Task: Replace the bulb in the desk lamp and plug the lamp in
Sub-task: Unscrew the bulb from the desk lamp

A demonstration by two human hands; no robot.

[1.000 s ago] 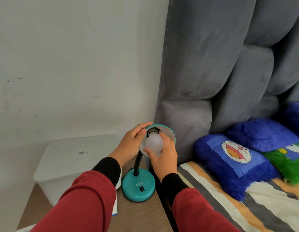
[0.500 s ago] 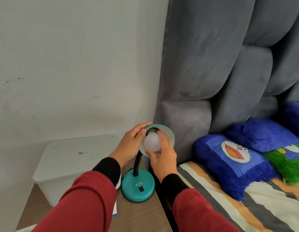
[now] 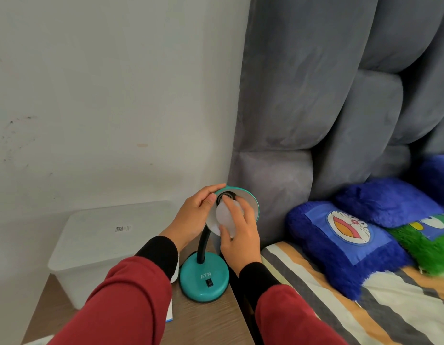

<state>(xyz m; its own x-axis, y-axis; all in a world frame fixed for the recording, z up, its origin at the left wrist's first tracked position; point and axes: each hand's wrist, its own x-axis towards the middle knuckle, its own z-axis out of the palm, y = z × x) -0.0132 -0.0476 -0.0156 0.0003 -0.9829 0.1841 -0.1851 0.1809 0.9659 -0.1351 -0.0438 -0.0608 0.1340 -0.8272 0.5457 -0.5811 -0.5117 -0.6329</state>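
A teal desk lamp stands on the wooden nightstand, its round base marked ATN, with a black gooseneck rising to a teal shade that faces me. A white bulb sits at the black socket inside the shade. My left hand grips the shade's left rim from behind. My right hand wraps its fingers over the bulb and covers its right side. I cannot see the lamp's cord or plug.
A white lidded plastic box fills the nightstand left of the lamp. A grey padded headboard stands right behind the shade. To the right lies the bed with striped bedding and blue cartoon pillows.
My right hand has shifted round the bulb, its fingers now lying higher over the bulb's front. The bulb has tilted a little to the left. My left hand stays on the shade.
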